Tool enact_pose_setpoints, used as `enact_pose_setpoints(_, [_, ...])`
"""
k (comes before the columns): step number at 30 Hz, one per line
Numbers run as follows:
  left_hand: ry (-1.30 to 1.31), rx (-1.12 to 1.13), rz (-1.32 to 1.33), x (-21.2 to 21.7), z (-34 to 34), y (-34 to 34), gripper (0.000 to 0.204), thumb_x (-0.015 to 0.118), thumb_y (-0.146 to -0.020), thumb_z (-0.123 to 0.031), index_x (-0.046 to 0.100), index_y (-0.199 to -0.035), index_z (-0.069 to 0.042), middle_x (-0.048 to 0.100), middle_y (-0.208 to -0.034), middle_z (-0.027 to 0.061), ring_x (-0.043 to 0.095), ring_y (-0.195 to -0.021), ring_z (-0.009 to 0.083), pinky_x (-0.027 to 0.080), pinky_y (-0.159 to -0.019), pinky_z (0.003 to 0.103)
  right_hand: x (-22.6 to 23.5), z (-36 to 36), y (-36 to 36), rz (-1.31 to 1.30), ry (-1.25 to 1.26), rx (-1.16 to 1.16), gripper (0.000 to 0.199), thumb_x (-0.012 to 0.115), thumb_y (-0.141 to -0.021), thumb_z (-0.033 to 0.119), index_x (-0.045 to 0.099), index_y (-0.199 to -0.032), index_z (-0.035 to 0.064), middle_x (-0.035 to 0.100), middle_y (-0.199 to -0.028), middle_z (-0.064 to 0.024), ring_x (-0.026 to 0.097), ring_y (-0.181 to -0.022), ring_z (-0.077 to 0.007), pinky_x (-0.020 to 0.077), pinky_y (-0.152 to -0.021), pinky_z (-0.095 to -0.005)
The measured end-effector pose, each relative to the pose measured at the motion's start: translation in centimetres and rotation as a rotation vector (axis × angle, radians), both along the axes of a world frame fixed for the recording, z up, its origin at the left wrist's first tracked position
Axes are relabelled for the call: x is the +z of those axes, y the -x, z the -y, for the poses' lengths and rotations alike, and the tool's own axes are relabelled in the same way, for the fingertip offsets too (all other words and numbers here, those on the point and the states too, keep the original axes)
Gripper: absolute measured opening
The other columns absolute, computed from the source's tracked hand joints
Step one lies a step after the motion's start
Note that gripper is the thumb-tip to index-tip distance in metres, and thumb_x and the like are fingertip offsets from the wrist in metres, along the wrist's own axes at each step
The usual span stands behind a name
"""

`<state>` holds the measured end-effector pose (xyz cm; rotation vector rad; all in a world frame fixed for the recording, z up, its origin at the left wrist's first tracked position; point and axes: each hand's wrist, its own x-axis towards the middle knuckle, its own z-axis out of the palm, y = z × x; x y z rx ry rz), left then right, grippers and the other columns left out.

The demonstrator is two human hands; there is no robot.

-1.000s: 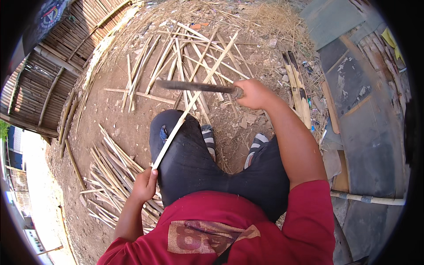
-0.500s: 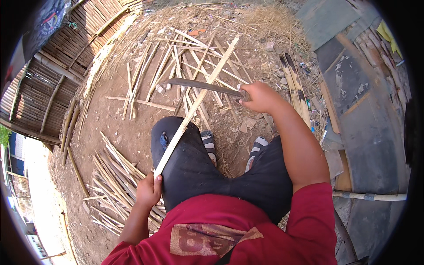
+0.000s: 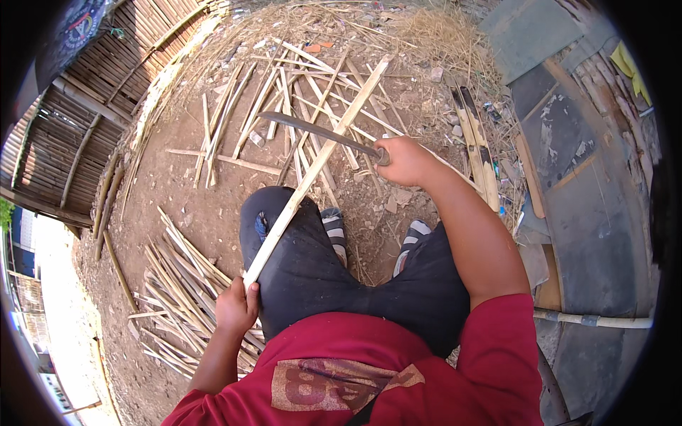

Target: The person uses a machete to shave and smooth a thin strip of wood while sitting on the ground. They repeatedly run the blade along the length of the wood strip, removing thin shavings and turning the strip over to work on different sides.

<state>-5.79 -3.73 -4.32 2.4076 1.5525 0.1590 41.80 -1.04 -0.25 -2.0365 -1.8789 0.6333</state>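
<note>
My left hand [image 3: 236, 307] is closed round the near end of a long pale wooden strip [image 3: 290, 211], probably split bamboo. The strip slants across my left thigh, away from me and to the right. In my right hand [image 3: 406, 162] is the handle of a machete [image 3: 320, 130]. Its long dark blade points left and slightly away, crossing over the strip beyond my knee. Whether the edge touches the strip I cannot tell.
Many loose strips [image 3: 226, 117] lie scattered on the dirt ahead. A pile of strips [image 3: 181, 284] rests by my left side. Dark boards [image 3: 579, 206] and two scorched slats [image 3: 474, 142] lie at the right. A slatted bamboo wall [image 3: 60, 138] stands at the far left.
My right hand has moved a little left and toward me, and the machete's tip has swung left and away. The strip and my left hand have barely moved.
</note>
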Motion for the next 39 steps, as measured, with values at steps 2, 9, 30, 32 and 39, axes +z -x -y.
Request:
enact_pose_setpoints(2, [-0.013, -0.016, 0.032, -0.5, 0.1, 0.7, 0.038, 0.056, -0.103, -0.039, 0.055, -0.093, -0.003, 0.063, -0.071, 0.0257, 0.063, -0.069, 0.0499, 0.048, -0.062, 0.057, 1.6, 0.5, 3.0, 0.083, -0.065, 0.097, 0.043, 0.075, -0.079, 0.018, 0.07, -0.12, 0.0049, 0.073, -0.096, -0.0233, 0.072, -0.094, -0.039, 0.0569, -0.086, -0.0458])
enact_pose_setpoints(9, [-0.072, -0.096, -0.018, 0.2, -2.1, 0.7, 0.039, 0.058, -0.102, -0.039, 0.053, -0.089, -0.003, 0.062, -0.067, 0.0239, 0.062, -0.065, 0.0491, 0.047, -0.058, 0.057, -1.6, 0.9, -5.8, 0.058, 0.01, -0.227, 0.053, 0.075, -0.082, 0.019, 0.066, -0.133, 0.0029, 0.075, -0.103, -0.0208, 0.073, -0.091, -0.0356, 0.0574, -0.086, -0.0421])
enact_pose_setpoints(30, [0.061, -0.119, 0.188, -1.2, -2.3, 1.9, 0.036, 0.056, -0.103, -0.033, 0.053, -0.083, -0.003, 0.059, -0.064, 0.0239, 0.06, -0.063, 0.0483, 0.045, -0.057, 0.053, 0.7, 2.6, -6.1, -0.049, -0.061, -0.305, 0.041, 0.077, -0.084, 0.026, 0.071, -0.12, 0.0062, 0.074, -0.102, -0.0217, 0.072, -0.096, -0.038, 0.0564, -0.085, -0.0465])
enact_pose_setpoints(32, [0.011, -0.159, 0.133, 0.4, -2.9, 1.3, 0.035, 0.057, -0.102, -0.033, 0.053, -0.083, -0.003, 0.059, -0.064, 0.0234, 0.061, -0.064, 0.048, 0.046, -0.058, 0.053, -1.5, 3.6, -9.8, -0.004, -0.199, -0.448, 0.044, 0.078, -0.084, 0.027, 0.07, -0.122, 0.0063, 0.074, -0.105, -0.0217, 0.072, -0.098, -0.0379, 0.056, -0.087, -0.0461])
enact_pose_setpoints(39, [0.021, -0.141, 0.103, 0.6, -1.9, 1.7, 0.034, 0.057, -0.102, -0.032, 0.054, -0.084, -0.003, 0.06, -0.064, 0.0226, 0.061, -0.064, 0.0483, 0.046, -0.059, 0.055, 2.0, 2.8, -3.6, 0.029, -0.157, -0.232, 0.051, 0.082, -0.082, 0.033, 0.07, -0.124, 0.0081, 0.073, -0.105, -0.0237, 0.071, -0.1, -0.0393, 0.0553, -0.088, -0.0465])
